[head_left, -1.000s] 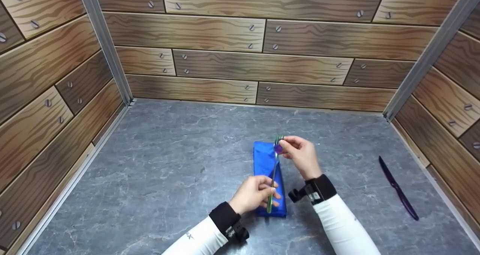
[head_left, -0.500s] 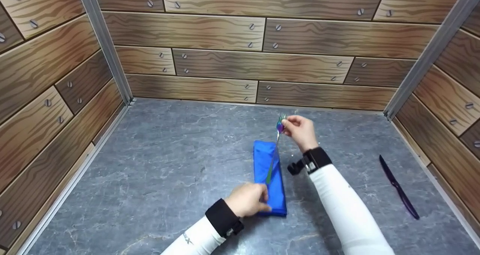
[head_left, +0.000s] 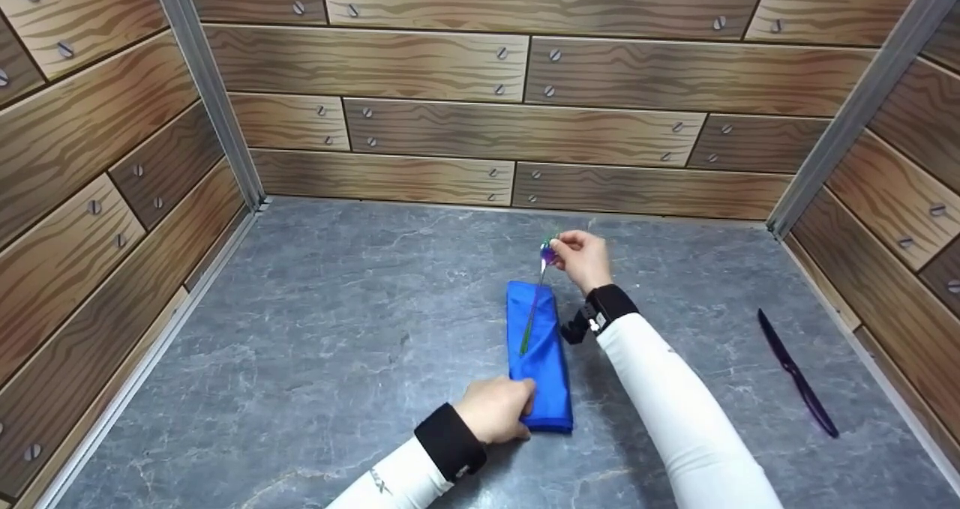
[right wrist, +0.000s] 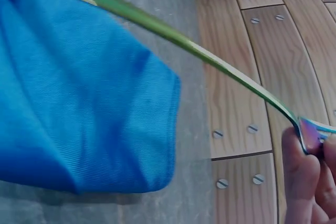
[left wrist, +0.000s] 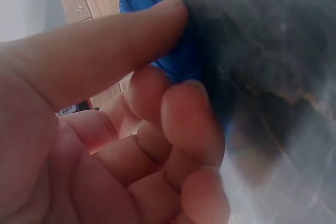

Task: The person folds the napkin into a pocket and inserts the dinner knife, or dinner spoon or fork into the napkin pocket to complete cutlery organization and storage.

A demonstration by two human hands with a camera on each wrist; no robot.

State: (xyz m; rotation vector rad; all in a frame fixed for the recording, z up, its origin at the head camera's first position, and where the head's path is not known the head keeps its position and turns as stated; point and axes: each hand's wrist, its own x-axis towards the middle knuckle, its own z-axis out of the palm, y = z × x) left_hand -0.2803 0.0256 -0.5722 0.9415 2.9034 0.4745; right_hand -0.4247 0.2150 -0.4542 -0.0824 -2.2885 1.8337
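A folded blue cloth napkin (head_left: 553, 390) lies lengthwise on the table. My left hand (head_left: 493, 409) is at its near left edge; in the left wrist view, thumb and curled fingers pinch the blue fabric (left wrist: 181, 56). Beyond the far end, my right hand (head_left: 586, 260) pinches an iridescent fork by its head, between thumb and fingers. The green-purple fork handle (head_left: 532, 310) slants down over the napkin, its end above the upper half of the cloth. In the right wrist view, the fork's handle (right wrist: 184, 43) crosses over the cloth, and fingertips cover part of the head.
A dark purple knife (head_left: 795, 374) lies on the right side of the grey marbled table (head_left: 360, 306). Wood-patterned walls (head_left: 420, 130) enclose the table at the back and both sides, with metal posts (head_left: 214, 89) at the corners.
My left hand has let go of the fork handle and moved down to the napkin's near left edge. The right hand has carried the fork away toward the back, then slightly left.
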